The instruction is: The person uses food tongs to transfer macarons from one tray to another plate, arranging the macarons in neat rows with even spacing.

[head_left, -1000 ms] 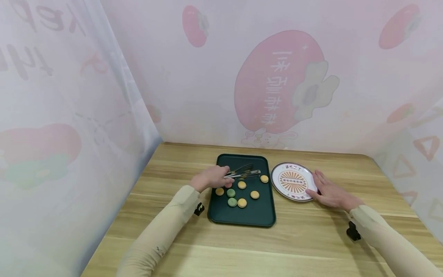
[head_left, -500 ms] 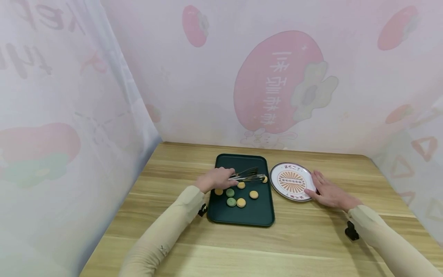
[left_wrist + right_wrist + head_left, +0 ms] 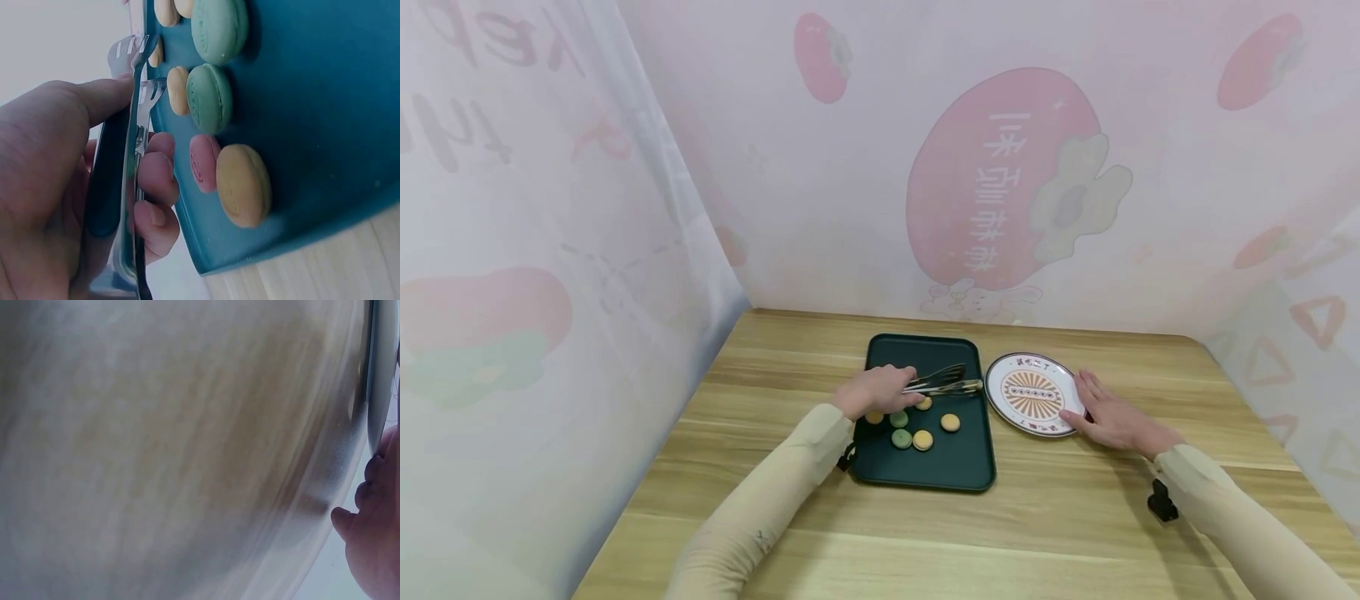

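Note:
My left hand (image 3: 877, 390) grips a pair of metal tongs (image 3: 946, 387) with a dark handle, curled round it in the left wrist view. The tong tips lie over a yellow macaron at the right edge of a dark green tray (image 3: 958, 468); whether they pinch it I cannot tell. Below the tongs sit a yellow macaron (image 3: 951, 422), a green macaron (image 3: 901, 438) and several others. Beside my left fingers a pink macaron (image 3: 204, 162) shows in the left wrist view. With straight fingers, my right hand (image 3: 1116, 418) rests at the right rim of a white patterned plate (image 3: 1033, 395).
The wooden table (image 3: 1037, 533) carries tray and plate side by side, the plate right of the tray. A printed curtain (image 3: 850, 208) hangs behind the table's back edge, and another curtain (image 3: 512, 375) closes off the left side.
My left hand has moved a little to the right, bringing the tong tips from the tray's middle onto the yellow macaron at its right edge. My right hand keeps its place on the plate.

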The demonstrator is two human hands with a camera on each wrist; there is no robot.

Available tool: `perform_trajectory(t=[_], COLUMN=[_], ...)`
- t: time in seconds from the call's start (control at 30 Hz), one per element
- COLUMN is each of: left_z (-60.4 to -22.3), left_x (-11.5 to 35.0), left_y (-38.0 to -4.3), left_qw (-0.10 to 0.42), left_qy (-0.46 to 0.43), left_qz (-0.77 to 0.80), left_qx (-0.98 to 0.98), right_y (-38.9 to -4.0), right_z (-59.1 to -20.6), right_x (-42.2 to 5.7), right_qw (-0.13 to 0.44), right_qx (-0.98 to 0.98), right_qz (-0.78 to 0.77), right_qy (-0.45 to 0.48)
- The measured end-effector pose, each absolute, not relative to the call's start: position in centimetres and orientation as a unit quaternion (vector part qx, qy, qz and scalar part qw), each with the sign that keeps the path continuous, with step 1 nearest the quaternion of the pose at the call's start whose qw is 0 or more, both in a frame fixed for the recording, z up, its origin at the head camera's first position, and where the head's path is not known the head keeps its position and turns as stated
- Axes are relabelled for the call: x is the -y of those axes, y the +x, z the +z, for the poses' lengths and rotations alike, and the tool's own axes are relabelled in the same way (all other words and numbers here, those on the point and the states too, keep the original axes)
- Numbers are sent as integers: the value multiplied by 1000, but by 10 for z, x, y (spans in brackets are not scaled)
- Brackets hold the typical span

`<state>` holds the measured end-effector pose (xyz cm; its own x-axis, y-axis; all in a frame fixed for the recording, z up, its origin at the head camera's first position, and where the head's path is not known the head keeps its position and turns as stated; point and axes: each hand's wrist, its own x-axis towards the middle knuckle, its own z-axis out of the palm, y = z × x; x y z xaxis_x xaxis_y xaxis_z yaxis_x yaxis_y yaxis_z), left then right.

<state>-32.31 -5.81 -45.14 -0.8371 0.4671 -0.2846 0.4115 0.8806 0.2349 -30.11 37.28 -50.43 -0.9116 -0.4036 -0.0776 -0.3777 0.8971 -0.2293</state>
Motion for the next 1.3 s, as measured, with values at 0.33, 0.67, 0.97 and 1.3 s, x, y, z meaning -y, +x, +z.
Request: perform_trajectory(t=[0.33, 0.67, 0.97, 1.3], left_z=[-451, -453, -452, -455], left_x=[49, 50, 51, 51], left_y=[-325, -327, -327, -330], left_qw=[167, 172, 157, 144], left_qy=[239, 251, 273, 285], left_qz=[77, 76, 72, 82], left_qx=[-953, -949, -946, -944], right_y=[-301, -301, -300, -301], right_z=[-502, -499, -499, -501], right_x=[-372, -371, -370, -371], right_qw=[61, 63, 48, 61], right_qx=[-972, -971, -970, -972], right_qz=[-105, -109, -108, -99], right_qy=[-201, -202, -211, -202])
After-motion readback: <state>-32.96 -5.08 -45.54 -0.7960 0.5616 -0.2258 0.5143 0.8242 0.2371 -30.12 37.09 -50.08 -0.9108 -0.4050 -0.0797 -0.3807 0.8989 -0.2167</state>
